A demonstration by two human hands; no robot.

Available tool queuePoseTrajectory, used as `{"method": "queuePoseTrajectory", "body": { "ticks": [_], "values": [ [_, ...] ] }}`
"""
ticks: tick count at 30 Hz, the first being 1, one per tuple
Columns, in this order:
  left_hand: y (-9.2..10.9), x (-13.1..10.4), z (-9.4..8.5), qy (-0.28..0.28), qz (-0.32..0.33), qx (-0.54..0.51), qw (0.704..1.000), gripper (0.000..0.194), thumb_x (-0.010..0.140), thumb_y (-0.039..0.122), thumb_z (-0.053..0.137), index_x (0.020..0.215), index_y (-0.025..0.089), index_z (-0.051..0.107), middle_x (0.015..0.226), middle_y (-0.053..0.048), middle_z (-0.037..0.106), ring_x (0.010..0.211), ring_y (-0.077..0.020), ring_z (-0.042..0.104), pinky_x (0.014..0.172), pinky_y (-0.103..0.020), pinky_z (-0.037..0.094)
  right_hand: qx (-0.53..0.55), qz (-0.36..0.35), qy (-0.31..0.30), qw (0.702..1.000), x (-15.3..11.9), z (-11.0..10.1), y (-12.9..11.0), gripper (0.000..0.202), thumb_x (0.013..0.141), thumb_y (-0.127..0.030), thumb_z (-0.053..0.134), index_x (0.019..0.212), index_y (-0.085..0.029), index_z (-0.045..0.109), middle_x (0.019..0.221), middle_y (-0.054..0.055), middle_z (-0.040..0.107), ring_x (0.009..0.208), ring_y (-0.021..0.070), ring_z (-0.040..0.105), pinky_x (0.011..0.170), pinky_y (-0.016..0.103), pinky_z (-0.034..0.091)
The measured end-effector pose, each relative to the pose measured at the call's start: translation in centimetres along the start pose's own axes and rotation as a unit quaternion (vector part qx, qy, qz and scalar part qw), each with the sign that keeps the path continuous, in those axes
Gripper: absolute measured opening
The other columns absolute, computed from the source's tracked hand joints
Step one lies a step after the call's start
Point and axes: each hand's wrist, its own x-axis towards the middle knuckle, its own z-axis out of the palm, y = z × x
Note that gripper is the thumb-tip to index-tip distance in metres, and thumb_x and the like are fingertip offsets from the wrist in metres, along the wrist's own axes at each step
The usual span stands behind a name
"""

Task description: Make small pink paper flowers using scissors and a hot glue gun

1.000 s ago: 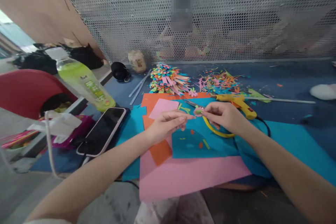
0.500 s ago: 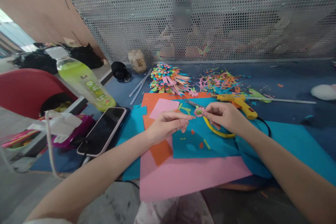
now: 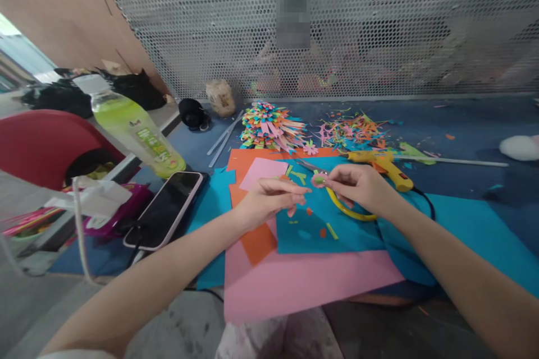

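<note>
My right hand (image 3: pixel 357 186) pinches a small pink paper flower (image 3: pixel 319 180) with a green piece on it, above the blue paper (image 3: pixel 303 235). Just left of the flower is my left hand (image 3: pixel 272 200), its thumb and fingertips close together; whether anything tiny is between them is too small to tell. Scissors with yellow handles (image 3: pixel 353 214) lie partly under my right hand. Another pink paper flower (image 3: pixel 310 148) rests behind, beside a bundle of colourful fringed paper (image 3: pixel 272 126). Small green and orange scraps lie on the blue sheet.
A yellow glue gun (image 3: pixel 391 171) lies behind my right hand, near a pile of paper shreds (image 3: pixel 356 132). On the left are a phone (image 3: pixel 166 210), a green drink bottle (image 3: pixel 135 134) and glue sticks (image 3: pixel 225 139). Pink paper (image 3: pixel 303 286) reaches the front edge.
My left hand's fingertips have shifted slightly, with the thumb further to the right. My right hand keeps the flower in nearly the same place.
</note>
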Motion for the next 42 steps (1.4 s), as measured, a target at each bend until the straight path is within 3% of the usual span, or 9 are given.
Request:
{"method": "queuePoseTrajectory", "body": {
  "ticks": [5,10,15,21,25,28,33,36,42],
  "values": [
    [-0.1,-0.1,-0.4,0.018,-0.021,0.019,0.999,0.03,0.061,0.036,0.094,0.084,0.019,0.084,0.068,-0.003,0.074,0.052,-0.0099,0.062,0.052,-0.024,0.051,0.001,0.0,-0.001,1.0,0.0,0.1,-0.1,0.051,0.074,-0.07,0.072,0.069,-0.021,0.058,0.045,-0.006,0.05,0.036,0.0073,0.041,0.04,0.024,0.032],
    [-0.1,-0.2,-0.3,-0.01,-0.015,0.034,0.999,0.033,0.067,0.043,0.09,0.075,0.013,0.077,0.073,-0.005,0.073,0.058,-0.0102,0.065,0.058,-0.024,0.055,0.005,0.006,-0.005,1.0,-0.1,0.1,-0.2,0.05,0.074,-0.068,0.074,0.07,-0.021,0.058,0.045,-0.005,0.05,0.036,0.0077,0.041,0.04,0.024,0.031],
    [-0.2,-0.1,-0.1,-0.051,0.005,0.002,0.999,0.038,0.073,0.046,0.086,0.073,0.014,0.066,0.074,-0.003,0.068,0.058,-0.0084,0.058,0.053,-0.022,0.049,0.016,0.004,-0.005,1.0,0.0,0.2,-0.1,0.056,0.071,-0.075,0.073,0.068,-0.021,0.057,0.044,-0.006,0.049,0.036,0.0071,0.041,0.039,0.024,0.031],
    [-0.6,0.0,-0.7,-0.04,0.028,0.061,0.997,0.042,0.078,0.052,0.08,0.068,0.015,0.063,0.078,-0.004,0.06,0.074,-0.012,0.055,0.062,-0.023,0.043,0.008,-0.001,-0.001,1.0,0.0,0.2,0.0,0.055,0.072,-0.074,0.072,0.069,-0.021,0.057,0.044,-0.006,0.048,0.036,0.007,0.041,0.039,0.023,0.03],
    [-0.7,0.1,-0.9,-0.03,0.041,0.058,0.997,0.04,0.077,0.053,0.081,0.07,0.016,0.067,0.076,-0.002,0.056,0.073,-0.0106,0.049,0.064,-0.023,0.039,0.008,-0.004,0.0,1.0,0.0,0.2,0.0,0.055,0.073,-0.073,0.072,0.069,-0.021,0.058,0.045,-0.006,0.049,0.036,0.007,0.041,0.039,0.023,0.031],
    [-0.5,0.1,-0.7,-0.008,0.037,0.032,0.999,0.041,0.07,0.053,0.086,0.069,0.016,0.07,0.081,-0.003,0.059,0.075,-0.0107,0.053,0.064,-0.023,0.042,0.009,-0.008,-0.002,1.0,0.0,0.2,0.1,0.054,0.074,-0.073,0.071,0.07,-0.02,0.057,0.045,-0.006,0.049,0.036,0.007,0.041,0.038,0.023,0.031],
    [0.2,-0.2,-0.1,0.01,0.014,-0.02,1.0,0.032,0.064,0.042,0.092,0.065,0.016,0.074,0.109,-0.008,0.071,0.082,-0.0134,0.068,0.066,-0.023,0.052,0.011,-0.008,-0.004,1.0,0.0,0.2,0.1,0.055,0.073,-0.074,0.071,0.069,-0.021,0.057,0.045,-0.006,0.049,0.036,0.007,0.042,0.039,0.023,0.032],
    [0.5,-0.2,0.1,-0.02,0.002,-0.054,0.998,0.022,0.069,0.036,0.09,0.072,0.018,0.078,0.101,-0.008,0.077,0.082,-0.0169,0.075,0.06,-0.02,0.052,0.011,-0.005,-0.004,1.0,0.0,0.2,0.0,0.054,0.073,-0.073,0.072,0.07,-0.021,0.058,0.046,-0.006,0.05,0.036,0.0071,0.042,0.039,0.023,0.033],
    [0.5,-0.2,0.0,-0.045,-0.032,-0.074,0.996,0.024,0.07,0.034,0.09,0.086,0.018,0.082,0.091,-0.011,0.081,0.079,-0.0227,0.079,0.051,-0.019,0.052,0.01,-0.001,-0.004,1.0,0.0,0.1,0.1,0.051,0.075,-0.07,0.072,0.071,-0.021,0.058,0.047,-0.005,0.05,0.037,0.0073,0.042,0.038,0.024,0.031]
  ]
}}
